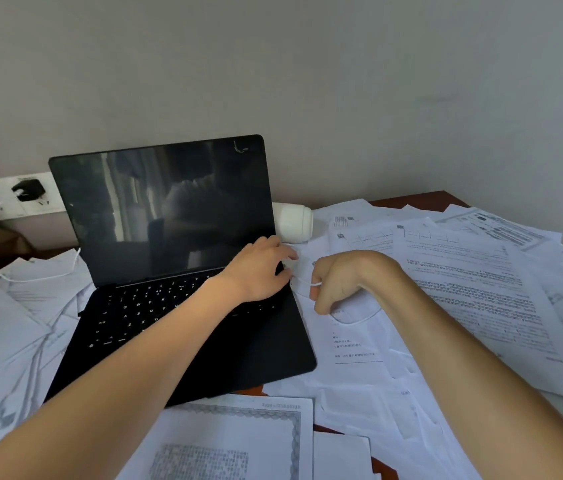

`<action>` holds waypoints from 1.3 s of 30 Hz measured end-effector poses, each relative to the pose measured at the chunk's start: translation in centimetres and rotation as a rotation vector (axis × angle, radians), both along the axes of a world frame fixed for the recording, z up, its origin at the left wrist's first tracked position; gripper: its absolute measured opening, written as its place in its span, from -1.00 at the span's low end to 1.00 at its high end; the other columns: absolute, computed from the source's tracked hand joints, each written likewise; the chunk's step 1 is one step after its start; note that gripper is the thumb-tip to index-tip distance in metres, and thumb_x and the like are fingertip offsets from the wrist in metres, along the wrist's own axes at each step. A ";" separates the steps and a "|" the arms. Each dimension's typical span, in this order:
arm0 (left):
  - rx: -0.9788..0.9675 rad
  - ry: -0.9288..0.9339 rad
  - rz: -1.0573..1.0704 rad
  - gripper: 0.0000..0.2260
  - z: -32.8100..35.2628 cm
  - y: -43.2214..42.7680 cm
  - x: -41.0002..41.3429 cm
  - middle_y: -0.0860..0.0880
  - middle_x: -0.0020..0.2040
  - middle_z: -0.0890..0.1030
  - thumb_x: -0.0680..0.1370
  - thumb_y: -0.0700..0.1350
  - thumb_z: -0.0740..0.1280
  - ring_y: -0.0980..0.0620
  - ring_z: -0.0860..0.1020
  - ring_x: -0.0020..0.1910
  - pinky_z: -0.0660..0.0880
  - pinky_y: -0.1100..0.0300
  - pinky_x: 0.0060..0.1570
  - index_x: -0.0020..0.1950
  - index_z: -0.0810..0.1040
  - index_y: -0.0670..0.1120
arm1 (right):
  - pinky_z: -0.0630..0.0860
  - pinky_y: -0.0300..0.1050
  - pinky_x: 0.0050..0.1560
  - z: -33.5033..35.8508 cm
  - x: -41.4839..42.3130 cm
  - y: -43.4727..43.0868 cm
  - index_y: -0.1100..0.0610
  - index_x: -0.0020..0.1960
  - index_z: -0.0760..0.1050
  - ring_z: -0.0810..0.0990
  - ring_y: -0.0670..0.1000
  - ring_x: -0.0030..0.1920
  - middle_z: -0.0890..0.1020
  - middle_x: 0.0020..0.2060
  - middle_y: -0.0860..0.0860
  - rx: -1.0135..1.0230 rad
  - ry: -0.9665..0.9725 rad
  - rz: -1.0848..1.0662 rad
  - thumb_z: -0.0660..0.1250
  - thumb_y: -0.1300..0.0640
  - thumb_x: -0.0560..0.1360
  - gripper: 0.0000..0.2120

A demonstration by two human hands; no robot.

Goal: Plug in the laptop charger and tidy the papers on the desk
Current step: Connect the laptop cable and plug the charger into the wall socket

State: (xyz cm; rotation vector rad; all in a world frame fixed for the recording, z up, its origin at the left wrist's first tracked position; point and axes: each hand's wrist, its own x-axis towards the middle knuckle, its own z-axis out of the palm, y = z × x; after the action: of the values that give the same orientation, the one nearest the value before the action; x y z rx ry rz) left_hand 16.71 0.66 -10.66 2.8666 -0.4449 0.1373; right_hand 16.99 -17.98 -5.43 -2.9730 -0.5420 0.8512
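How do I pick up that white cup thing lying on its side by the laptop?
Probably round its middle, coming down from above, fingers on the front and back of the white container. It lies tipped over, its rounded top is bare, and the laptop hides its left end.

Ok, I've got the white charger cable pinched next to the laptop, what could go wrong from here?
1. The white cable your right hand pinches seems to lead from the black adapter in the wall socket; a hard tug might loosen it.
2. The white container lies on its side behind the laptop; cable slack could set it rolling.
3. Loose papers under your hand may slide or crease.
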 end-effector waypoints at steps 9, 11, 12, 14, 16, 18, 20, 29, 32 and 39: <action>-0.003 0.035 -0.082 -0.69 -0.3 -0.3 1.1 0.08 0.05 0.53 0.66 -0.19 0.23 0.00 0.36 0.09 0.38 0.13 0.16 0.24 0.69 0.08 | 0.47 -0.15 -0.21 -0.7 0.4 -0.1 0.15 0.18 0.60 0.66 0.09 -0.07 0.67 0.08 0.09 0.225 -0.191 -0.036 0.38 0.19 0.37 -0.62; -0.031 0.044 -0.089 -0.70 -0.3 0.2 1.4 0.07 0.11 0.58 0.66 -0.21 0.23 0.00 0.38 0.11 0.41 0.13 0.23 0.21 0.70 0.06 | 0.44 -0.18 -0.24 -0.3 0.4 -0.4 0.08 0.20 0.60 0.62 0.08 -0.04 0.61 0.05 0.01 0.244 -0.288 0.009 0.37 0.22 0.46 -0.68; -0.040 0.049 -0.094 -0.71 -0.3 0.4 1.6 0.07 0.15 0.58 0.66 -0.22 0.24 0.00 0.38 0.12 0.40 0.13 0.24 0.20 0.70 0.03 | 0.41 -0.17 -0.20 -0.3 0.6 -0.4 0.03 0.20 0.60 0.58 0.06 -0.04 0.57 0.05 -0.01 0.255 -0.336 0.032 0.36 0.24 0.49 -0.70; -0.043 0.050 -0.099 -0.76 -0.2 0.7 1.8 0.04 0.17 0.56 0.66 -0.21 0.26 0.01 0.38 0.12 0.41 0.11 0.24 0.15 0.71 -0.04 | 0.36 -0.15 -0.10 -0.7 1.1 -0.4 -0.01 0.17 0.59 0.56 0.07 0.00 0.58 0.10 0.01 0.287 -0.449 0.058 0.34 0.26 0.52 -0.71; -0.032 0.036 -0.099 -0.83 -0.1 0.7 2.1 0.01 0.12 0.58 0.65 -0.16 0.30 0.01 0.40 0.09 0.44 0.07 0.21 0.07 0.70 -0.10 | 0.34 -0.13 -0.07 -1.2 1.8 -0.4 -0.01 0.18 0.56 0.58 0.11 0.08 0.58 0.13 0.04 0.323 -0.552 0.053 0.35 0.24 0.54 -0.74; -0.036 0.019 -0.096 -0.84 0.1 0.6 2.4 0.00 0.06 0.60 0.66 -0.13 0.32 0.01 0.43 0.06 0.45 0.08 0.16 0.02 0.69 -0.11 | 0.35 -0.11 -0.06 -1.4 2.3 -0.7 0.02 0.21 0.54 0.58 0.13 0.10 0.59 0.12 0.06 0.335 -0.614 0.032 0.38 0.20 0.56 -0.75; -0.059 -0.028 -0.081 -0.83 0.2 0.5 2.6 -0.03 0.03 0.61 0.67 -0.14 0.32 -0.02 0.50 0.05 0.50 0.02 0.14 0.02 0.70 -0.13 | 0.35 -0.10 -0.04 -1.3 2.7 -1.1 0.04 0.21 0.55 0.57 0.13 0.10 0.60 0.09 0.06 0.326 -0.656 0.008 0.39 0.17 0.56 -0.76; -0.366 -0.342 0.206 -0.86 1.5 0.7 1.8 0.01 -0.21 0.62 0.66 -0.13 0.35 0.00 0.57 -0.25 0.59 0.00 -0.14 0.01 0.70 -0.11 | 0.26 -0.01 0.06 -0.1 5.0 -4.4 0.03 -0.13 0.56 0.58 0.11 -0.08 0.61 -0.26 -0.04 0.347 -0.850 -0.106 0.24 0.04 0.57 -0.83; -0.488 -0.371 0.301 -0.87 2.1 1.2 1.1 0.02 -0.36 0.58 0.67 -0.13 0.35 0.08 0.51 -0.40 0.55 0.11 -0.26 0.00 0.69 -0.08 | 0.21 0.01 0.07 -0.2 5.8 -5.9 0.04 -0.16 0.56 0.45 0.11 0.02 0.60 -0.21 0.00 0.342 -0.780 -0.170 0.18 -0.06 0.62 -0.70; -0.581 -0.378 0.331 -0.87 6.2 1.6 0.2 0.05 -0.34 0.58 0.68 -0.07 0.34 0.14 0.51 -0.40 0.45 0.32 -0.32 0.06 0.69 -0.04 | 0.42 -0.16 -0.25 1.0 4.4 -5.0 0.19 0.06 0.64 0.49 -0.04 -0.32 0.51 -0.27 0.01 1.085 -0.411 -0.349 0.12 0.03 0.71 -0.64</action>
State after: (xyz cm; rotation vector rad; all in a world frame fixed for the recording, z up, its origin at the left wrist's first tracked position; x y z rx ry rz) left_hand 16.89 2.30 -4.46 2.3059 0.0229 0.7409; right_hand 21.37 -23.00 -4.46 -2.0815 -0.3026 -0.1166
